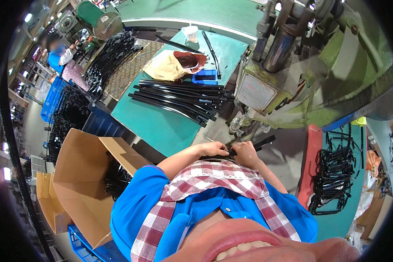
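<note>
A slim black tube [265, 142] lies across in front of my checked apron, its far end sticking out to the right. My right hand [245, 153] is closed around it. Close by on the left, my left hand [214, 149] has its fingers curled over the same tube; the fingertips of both hands are partly hidden. Beyond the hands stands a green, worn machine [260, 89] with metal cylinders on top. To its left, a pile of glossy black tubes [174, 98] is spread on a teal table [155, 124].
Behind the pile are a cloth bag [166, 65], a blue tray [204, 77] and a white-lidded jar [190, 35]. An open cardboard box [81, 187] stands at my left. On the right, bent black parts [334, 174] cover a bench beside a red panel [309, 159]. Another person [61, 59] sits far left.
</note>
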